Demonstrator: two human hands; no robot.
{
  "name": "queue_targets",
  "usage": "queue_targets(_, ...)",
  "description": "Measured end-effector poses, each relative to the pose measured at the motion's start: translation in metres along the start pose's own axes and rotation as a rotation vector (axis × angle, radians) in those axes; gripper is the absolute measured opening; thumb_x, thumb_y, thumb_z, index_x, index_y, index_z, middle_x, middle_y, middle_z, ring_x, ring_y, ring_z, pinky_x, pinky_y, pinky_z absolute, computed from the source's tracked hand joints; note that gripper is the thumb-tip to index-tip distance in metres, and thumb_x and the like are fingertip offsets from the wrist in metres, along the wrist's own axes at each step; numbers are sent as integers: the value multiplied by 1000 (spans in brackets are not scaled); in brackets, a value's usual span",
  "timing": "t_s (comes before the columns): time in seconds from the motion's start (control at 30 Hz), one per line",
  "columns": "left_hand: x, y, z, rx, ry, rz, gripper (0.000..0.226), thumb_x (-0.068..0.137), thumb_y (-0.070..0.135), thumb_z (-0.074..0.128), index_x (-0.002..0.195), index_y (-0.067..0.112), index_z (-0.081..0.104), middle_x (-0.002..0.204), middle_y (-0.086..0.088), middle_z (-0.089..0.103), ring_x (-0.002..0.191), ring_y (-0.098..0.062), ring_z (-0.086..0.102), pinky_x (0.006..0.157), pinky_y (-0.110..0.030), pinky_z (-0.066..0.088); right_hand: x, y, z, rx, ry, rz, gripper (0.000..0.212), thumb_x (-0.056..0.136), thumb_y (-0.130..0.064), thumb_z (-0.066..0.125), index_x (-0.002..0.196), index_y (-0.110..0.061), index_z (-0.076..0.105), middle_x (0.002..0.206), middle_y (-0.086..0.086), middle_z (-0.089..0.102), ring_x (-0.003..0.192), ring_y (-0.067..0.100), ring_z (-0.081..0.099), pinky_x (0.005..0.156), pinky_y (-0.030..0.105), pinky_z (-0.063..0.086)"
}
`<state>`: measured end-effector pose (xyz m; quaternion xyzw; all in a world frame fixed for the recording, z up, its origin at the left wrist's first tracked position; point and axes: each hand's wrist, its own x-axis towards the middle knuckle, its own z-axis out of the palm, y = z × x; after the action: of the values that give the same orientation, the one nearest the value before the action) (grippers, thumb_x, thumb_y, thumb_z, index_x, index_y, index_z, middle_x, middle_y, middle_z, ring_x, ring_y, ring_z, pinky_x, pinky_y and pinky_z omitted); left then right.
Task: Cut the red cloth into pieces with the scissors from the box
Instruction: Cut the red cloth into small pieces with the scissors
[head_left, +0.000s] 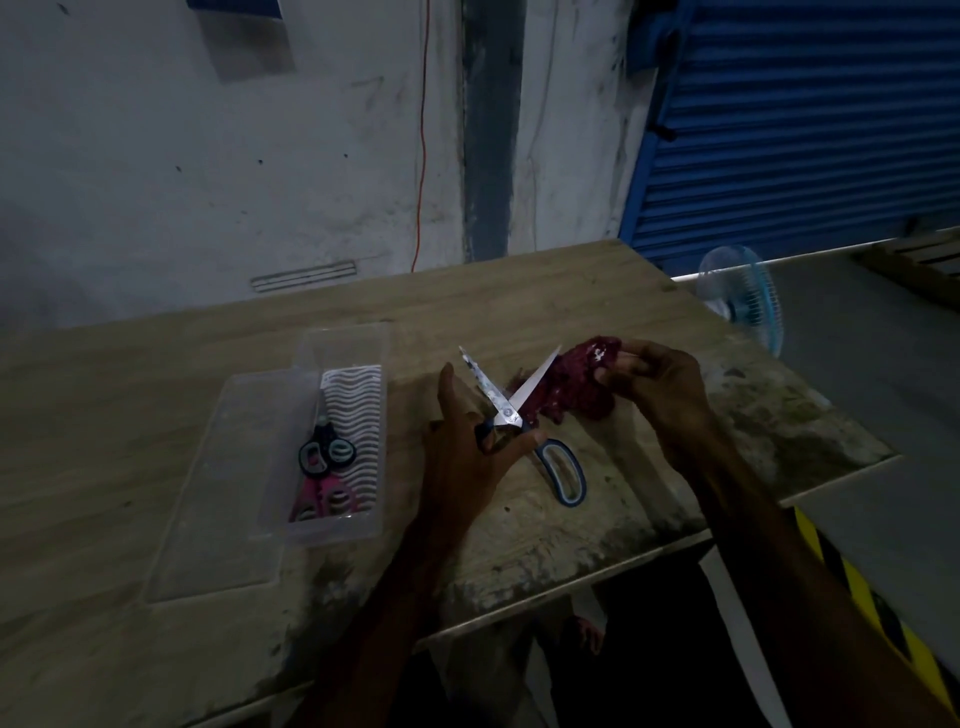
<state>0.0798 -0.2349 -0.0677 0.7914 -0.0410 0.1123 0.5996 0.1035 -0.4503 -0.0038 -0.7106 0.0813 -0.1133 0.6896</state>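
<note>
Gripping the tool: the left hand (462, 452) is holding the blue-handled scissors (511, 413), one finger curling through the small loop, the thumb pressing across the handle, the forefinger sticking straight up. The large loop is hanging free, pointing toward the near edge.
Blades: they are standing wide open in a V. The right blade is lying against the left fringe of the cloth and the left blade is pointing away into bare air.
Cloth hand: the right hand (667, 400) is pinching the red cloth (569, 387) in curled fingers at its right end. The bunched cloth is sitting low over the table, and whether it is touching the wood I cannot tell.
Box: the clear box (384, 441) is sitting open just left of the left hand, holding a black pair (327, 452) and a pink pair (324, 499). Its lid (218, 493) is lying flat against its left side.
Table: the wooden table (156, 415) is running bare beyond both hands. Its right edge is slanting close behind the right wrist.
Beyond the edge: a pale fan (748, 306) is standing off the far right corner, in front of a blue shutter (805, 130).
</note>
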Motion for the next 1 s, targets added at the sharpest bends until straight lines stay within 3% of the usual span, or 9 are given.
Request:
queue_targets(0.17,1,-1,0,-4,-1,26,120,71,38,91,158,24,10,52,4,55,47,-6,50,58,-12,41,0,18,12,-144,145,-42,26,81,-13,82,103,-4,72,93,9,76,90,20,73,91,42,59)
queue_targets(0.3,3,-8,1,-27,-15,32,121,71,42,90,158,26,8,51,4,52,47,-8,49,61,-20,45,-20,19,13,-336,-10,-145,23,95,-34,68,90,-15,79,83,0,78,82,13,74,77,28,57)
queue_targets(0.4,4,-9,1,-30,-2,20,121,71,42,90,158,27,8,50,6,50,46,-5,47,57,-17,40,-30,21,18,-318,-118,-116,15,86,-33,79,95,-21,78,85,-5,79,81,8,75,69,17,55)
queue_targets(0.53,1,-6,1,-37,13,15,120,71,42,91,157,29,8,48,7,46,48,-10,49,55,-18,41,-22,21,20,-386,7,-156,13,86,-29,78,84,-16,77,79,-1,77,78,17,73,71,29,56)
queue_targets(0.67,1,-2,0,-55,30,59,118,73,30,91,157,21,8,60,-3,49,55,-10,48,55,-21,42,-7,-10,8,-341,89,-88,16,88,-26,75,86,-10,76,79,5,76,70,14,72,60,24,52)
queue_targets(0.73,2,0,-1,-50,26,69,117,74,25,90,156,19,7,64,-8,53,54,-23,49,53,-30,45,1,-33,3,-291,164,-45,10,88,-22,74,84,-13,72,83,2,74,77,17,72,63,25,55)
queue_targets(0.87,2,1,0,-58,17,36,118,72,32,91,155,24,8,65,-16,59,57,-39,58,54,-44,47,9,-56,-1,-613,509,-408,15,87,-29,71,95,-16,71,89,-5,69,83,12,66,83,28,53)
queue_targets(0.93,0,3,0,-70,9,27,117,73,30,90,155,25,7,60,-13,53,51,-34,51,51,-41,44,13,-50,0,-820,425,-410,21,87,-31,72,101,-15,72,93,1,72,83,15,67,78,27,50)
queue_targets(1.0,-1,2,0,-87,7,25,118,75,26,90,157,25,5,55,-9,45,46,-21,43,49,-32,40,16,-33,5,-995,134,-184,25,87,-36,74,101,-15,75,92,3,74,73,12,63,68,23,43)
